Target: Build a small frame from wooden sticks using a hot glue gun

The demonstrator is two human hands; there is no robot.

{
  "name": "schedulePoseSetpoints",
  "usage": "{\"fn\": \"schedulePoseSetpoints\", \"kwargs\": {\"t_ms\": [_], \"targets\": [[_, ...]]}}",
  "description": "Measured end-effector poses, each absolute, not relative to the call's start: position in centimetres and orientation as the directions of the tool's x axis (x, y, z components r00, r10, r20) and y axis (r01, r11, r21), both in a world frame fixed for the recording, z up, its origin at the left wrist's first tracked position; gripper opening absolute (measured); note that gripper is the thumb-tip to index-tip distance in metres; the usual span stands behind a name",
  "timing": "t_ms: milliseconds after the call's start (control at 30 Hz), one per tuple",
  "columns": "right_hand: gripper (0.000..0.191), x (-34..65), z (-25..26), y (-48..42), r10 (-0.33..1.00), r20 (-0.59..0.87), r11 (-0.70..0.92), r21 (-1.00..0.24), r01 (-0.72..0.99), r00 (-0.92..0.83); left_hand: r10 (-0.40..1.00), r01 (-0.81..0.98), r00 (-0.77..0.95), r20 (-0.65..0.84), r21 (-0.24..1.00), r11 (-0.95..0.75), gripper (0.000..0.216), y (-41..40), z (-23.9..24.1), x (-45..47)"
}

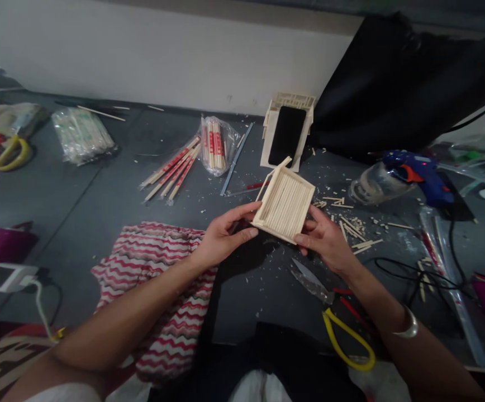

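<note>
Between both hands I hold a small tray-like panel of pale wooden sticks (288, 202), tilted above the dark table. Its sticks lie side by side inside a raised frame, and one thin stick slants off its upper left edge. My left hand (231, 230) is closed on the lower left corner, thumb in front. My right hand (325, 237) grips the lower right corner the same way, some fingers hidden behind it. Just below lies a pair of yellow-handled scissors (347, 340), with its blades pointing up left. Cut stick pieces (357, 231) are scattered right of my right hand.
Behind the panel, a black phone (287, 135) leans on another stick structure (269, 120). A blue glue gun (421, 170) rests on a clear jar (372, 184), its cable (452, 245) trailing right. Packed chopsticks (175, 167), a striped cloth (154, 285) and a white charger (5, 277) lie left.
</note>
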State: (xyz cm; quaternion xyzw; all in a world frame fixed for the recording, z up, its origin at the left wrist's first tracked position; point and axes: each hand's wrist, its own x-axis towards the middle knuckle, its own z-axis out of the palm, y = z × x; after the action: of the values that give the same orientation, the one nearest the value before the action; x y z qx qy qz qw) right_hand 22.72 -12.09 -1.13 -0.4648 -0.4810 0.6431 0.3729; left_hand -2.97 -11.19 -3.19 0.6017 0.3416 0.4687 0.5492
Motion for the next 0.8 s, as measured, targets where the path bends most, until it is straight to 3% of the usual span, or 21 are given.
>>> {"fn": "schedulePoseSetpoints", "kwargs": {"t_ms": [167,400,600,800], "targets": [[0.089,22.77,-1.33,-12.12,0.925,-0.222,-0.227,-0.974,0.02,-0.309,0.911,-0.056,0.306,0.276,0.961,-0.272,0.046,-11.22,-3.27,-2.92],[0.08,22.87,-1.23,-12.15,0.923,-0.242,-0.241,-0.97,0.042,-0.301,0.924,-0.06,0.286,0.253,0.967,-0.246,0.045,-11.26,-3.13,-2.85],[0.059,22.93,-0.93,-12.29,0.914,-0.206,-0.258,-0.96,-0.109,-0.348,0.957,-0.189,0.266,0.117,0.98,-0.067,0.045,-11.29,-3.28,-2.71],[0.051,22.93,-0.52,-12.66,0.899,-0.168,-0.262,-0.947,-0.188,-0.405,0.951,-0.296,0.31,-0.014,0.949,0.11,0.045,-11.35,-3.22,-2.42]]}}
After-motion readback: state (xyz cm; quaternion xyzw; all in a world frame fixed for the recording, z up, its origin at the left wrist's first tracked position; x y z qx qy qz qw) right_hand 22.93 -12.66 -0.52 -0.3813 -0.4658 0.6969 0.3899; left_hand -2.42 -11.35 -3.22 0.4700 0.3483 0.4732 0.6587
